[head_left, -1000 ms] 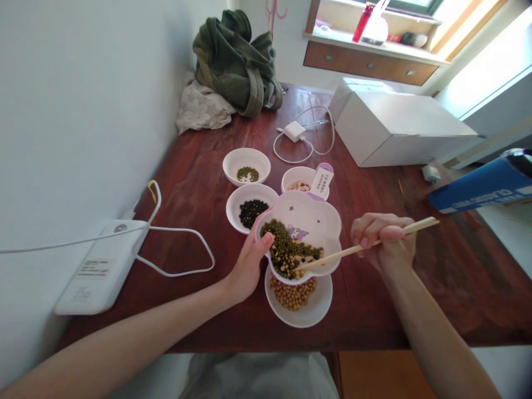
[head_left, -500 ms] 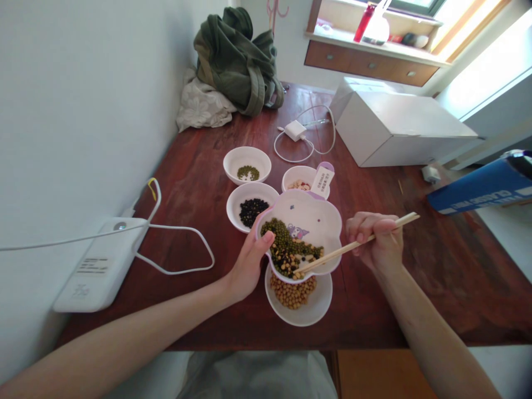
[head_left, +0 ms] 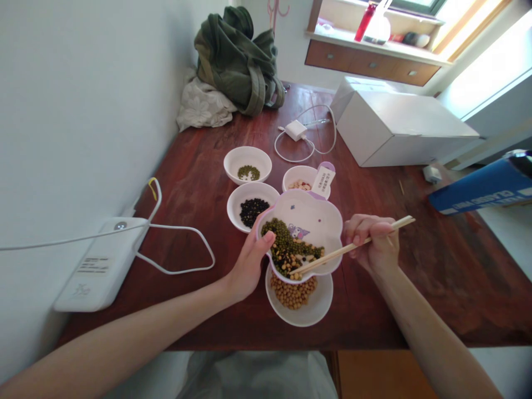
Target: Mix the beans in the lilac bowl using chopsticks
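Flower-shaped bowl (head_left: 310,219) of mixed beans (head_left: 291,253) in left hand (head_left: 249,266) grip, right hand (head_left: 372,244) clenching chopsticks (head_left: 353,246), seemingly over soybean bowl (head_left: 301,310).

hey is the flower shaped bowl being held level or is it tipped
Tipped. The left hand lifts the flower-shaped bowl above the soybean bowl; its mixed beans are heaped at the near, lower rim.

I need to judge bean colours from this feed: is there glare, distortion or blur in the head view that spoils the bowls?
Head view: the window at upper right is blown out to white, but that glare stays off the bowls; the flower-shaped bowl and its mixed beans are evenly lit and sharp. Wide-angle stretch bends the table edges and both forearms. The chopsticks show no motion blur.
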### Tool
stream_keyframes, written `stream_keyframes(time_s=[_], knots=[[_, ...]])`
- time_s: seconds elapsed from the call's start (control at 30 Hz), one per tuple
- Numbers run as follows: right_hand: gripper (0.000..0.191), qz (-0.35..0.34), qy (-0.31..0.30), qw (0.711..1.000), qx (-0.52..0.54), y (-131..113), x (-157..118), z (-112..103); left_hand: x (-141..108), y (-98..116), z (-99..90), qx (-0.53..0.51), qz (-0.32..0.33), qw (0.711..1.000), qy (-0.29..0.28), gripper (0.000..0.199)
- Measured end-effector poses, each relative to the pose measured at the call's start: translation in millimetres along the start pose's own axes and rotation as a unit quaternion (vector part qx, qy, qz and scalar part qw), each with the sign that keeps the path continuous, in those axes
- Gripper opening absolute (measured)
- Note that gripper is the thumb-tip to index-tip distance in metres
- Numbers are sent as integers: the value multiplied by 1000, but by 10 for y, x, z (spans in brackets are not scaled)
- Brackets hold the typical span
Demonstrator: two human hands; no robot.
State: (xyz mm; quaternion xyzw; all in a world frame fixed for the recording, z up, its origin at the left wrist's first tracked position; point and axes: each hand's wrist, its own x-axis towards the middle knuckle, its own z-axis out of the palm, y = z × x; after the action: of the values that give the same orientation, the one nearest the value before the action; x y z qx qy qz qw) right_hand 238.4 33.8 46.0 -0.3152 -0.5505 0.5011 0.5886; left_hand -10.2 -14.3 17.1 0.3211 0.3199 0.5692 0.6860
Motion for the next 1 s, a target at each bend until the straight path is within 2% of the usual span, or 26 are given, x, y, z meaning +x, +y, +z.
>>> stream_keyframes(time_s=[0.23,0.47,0.77,1.0], knots=[[61,-5,-5,1000,25,27,-7,-5,-10,-25,-20,5,1,1000,-6,62],[58,-45,42,997,38,-2,26,-1,-6,-27,-34,13,5,1000,-3,60],[59,-111,6,994,-8,-67,23,-15,12,-14,-26,15,12,1000,-20,65],[53,-144,-22,988,-50,-55,1,5,15,-18,-21,13,12,1000,-15,64]])
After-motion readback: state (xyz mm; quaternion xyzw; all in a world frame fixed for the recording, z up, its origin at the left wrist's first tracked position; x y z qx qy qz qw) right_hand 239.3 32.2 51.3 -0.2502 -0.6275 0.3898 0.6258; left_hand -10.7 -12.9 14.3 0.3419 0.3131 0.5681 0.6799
